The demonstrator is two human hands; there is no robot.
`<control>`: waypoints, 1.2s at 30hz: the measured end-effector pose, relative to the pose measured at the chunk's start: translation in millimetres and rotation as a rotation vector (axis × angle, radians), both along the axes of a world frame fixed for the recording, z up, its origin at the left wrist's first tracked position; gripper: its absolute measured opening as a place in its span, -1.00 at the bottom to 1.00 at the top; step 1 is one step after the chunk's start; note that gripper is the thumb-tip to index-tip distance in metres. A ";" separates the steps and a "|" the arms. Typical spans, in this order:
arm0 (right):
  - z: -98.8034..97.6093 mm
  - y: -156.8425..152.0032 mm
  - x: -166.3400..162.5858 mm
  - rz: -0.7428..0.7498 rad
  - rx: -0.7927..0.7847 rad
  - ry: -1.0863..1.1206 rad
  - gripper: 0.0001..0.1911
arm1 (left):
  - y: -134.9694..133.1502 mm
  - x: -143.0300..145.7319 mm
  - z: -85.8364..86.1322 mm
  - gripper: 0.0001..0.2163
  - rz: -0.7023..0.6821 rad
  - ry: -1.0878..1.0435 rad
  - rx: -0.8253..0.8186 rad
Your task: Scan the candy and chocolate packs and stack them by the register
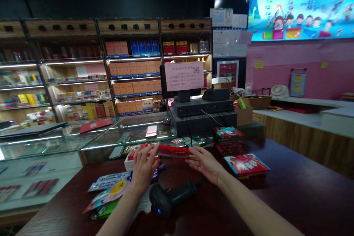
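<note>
A long flat red carton (173, 151) hangs level just above the dark wooden counter (290, 195). My left hand (143, 167) grips its left end, fingers curled over the top. My right hand (203, 162) presses its right end with the fingers stretched along the edge. A black barcode scanner (170, 197) lies on the counter right below my hands, its head toward me. Beneath the carton sits a white-and-red box (129, 160).
Colourful snack packets (109, 190) lie at the left of the counter. Red packs (229, 138) are stacked at the right, with a flat red pack (246, 164) in front. A till with screen (200, 108) stands behind, beside a glass display case (83, 136). Stocked shelves (132, 77) line the back wall.
</note>
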State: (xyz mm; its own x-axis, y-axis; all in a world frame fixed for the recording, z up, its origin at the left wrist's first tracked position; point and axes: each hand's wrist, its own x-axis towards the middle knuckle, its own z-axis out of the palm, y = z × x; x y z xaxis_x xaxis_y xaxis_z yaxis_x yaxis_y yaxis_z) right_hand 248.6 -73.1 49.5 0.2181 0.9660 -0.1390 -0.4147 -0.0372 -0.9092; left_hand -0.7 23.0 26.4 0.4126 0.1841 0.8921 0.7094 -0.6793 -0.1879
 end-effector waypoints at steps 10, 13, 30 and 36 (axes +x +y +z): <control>-6.6 8.0 18.3 -0.169 0.309 -0.341 0.09 | -10.0 14.2 1.0 -0.41 -0.250 -0.321 -0.530; -10.5 4.5 32.0 -0.177 0.433 -0.544 0.10 | -13.6 20.2 5.6 -0.42 -0.340 -0.384 -0.703; -8.9 -62.0 161.6 -0.141 0.427 -1.063 0.14 | -70.4 100.2 -4.7 -0.59 -0.565 0.052 -1.053; -12.3 -85.3 204.8 -0.109 0.339 -0.975 0.19 | -88.3 141.9 -6.2 -0.53 -0.611 0.118 -1.125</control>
